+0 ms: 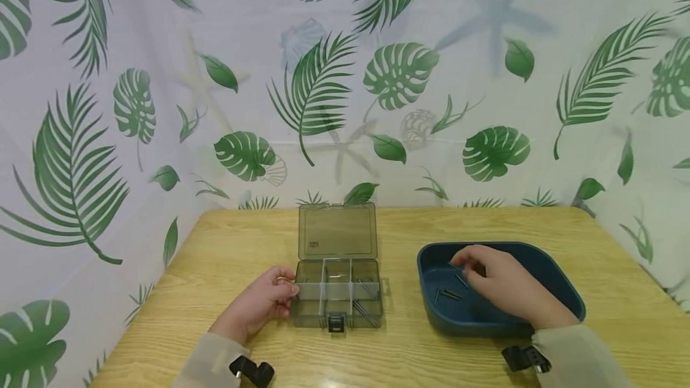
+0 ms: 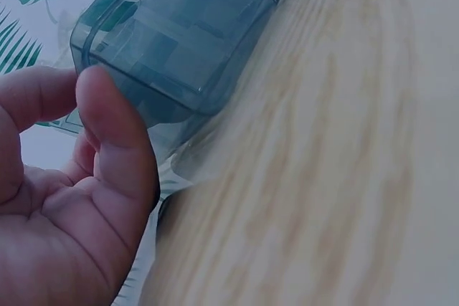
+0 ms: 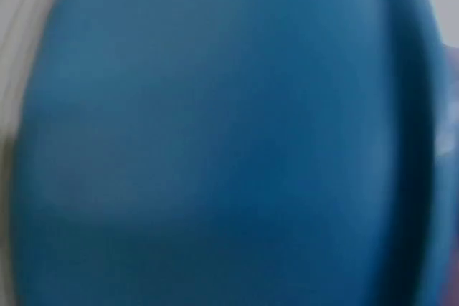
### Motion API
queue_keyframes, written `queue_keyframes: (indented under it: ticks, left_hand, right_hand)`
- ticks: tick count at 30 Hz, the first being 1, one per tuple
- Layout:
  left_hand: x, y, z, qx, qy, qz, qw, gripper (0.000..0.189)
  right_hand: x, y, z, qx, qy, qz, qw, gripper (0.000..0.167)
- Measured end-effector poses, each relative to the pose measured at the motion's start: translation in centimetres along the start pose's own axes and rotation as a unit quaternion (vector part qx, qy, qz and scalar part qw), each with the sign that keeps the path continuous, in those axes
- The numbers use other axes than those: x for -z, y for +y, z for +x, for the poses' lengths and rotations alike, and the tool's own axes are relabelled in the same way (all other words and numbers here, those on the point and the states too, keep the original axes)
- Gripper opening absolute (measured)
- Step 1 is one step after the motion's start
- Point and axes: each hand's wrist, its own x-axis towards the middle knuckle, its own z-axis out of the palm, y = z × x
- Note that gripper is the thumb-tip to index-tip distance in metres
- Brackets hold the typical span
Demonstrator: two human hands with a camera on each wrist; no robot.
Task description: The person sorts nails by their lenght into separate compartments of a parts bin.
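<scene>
A clear grey compartment box (image 1: pixel 336 307) stands on the table with its lid (image 1: pixel 337 232) raised. My left hand (image 1: pixel 269 295) grips the left side of the box, thumb and index finger at its corner; the left wrist view shows the same hand (image 2: pixel 79 177) close up. Several thin metal nails (image 1: pixel 365 313) lie in the box's right compartments. Inside the blue tray (image 1: pixel 560 280), my right hand (image 1: pixel 498 277) reaches down with bent fingers and pinches a thin nail (image 1: pixel 454 266) at the fingertips. More nails (image 1: pixel 450 294) lie on the tray floor below it.
The wooden table (image 1: pixel 242 232) runs back to a leaf-print cloth (image 1: pixel 334 106) that hangs behind and at both sides. A latch (image 1: pixel 336 322) sits on the box's front. Blurred blue tray wall (image 3: pixel 215 134) fills most of the right wrist view.
</scene>
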Motion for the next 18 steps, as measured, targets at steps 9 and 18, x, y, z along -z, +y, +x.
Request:
queue_keyframes:
  ticks: [9, 18]
  left_hand:
    - [0.0, -0.3, 0.0, 0.003, -0.006, -0.004, 1.0, 0.039]
    - [0.0, -0.5, 0.2, -0.004, -0.007, -0.006, 0.9999, 0.039]
  right_hand:
    - [-1.6, -4.1, 1.1, 0.039, -0.015, 0.038, 0.9984, 0.02]
    - [-4.6, -7.3, 3.3, 0.09, -0.038, 0.034, 0.9946, 0.023]
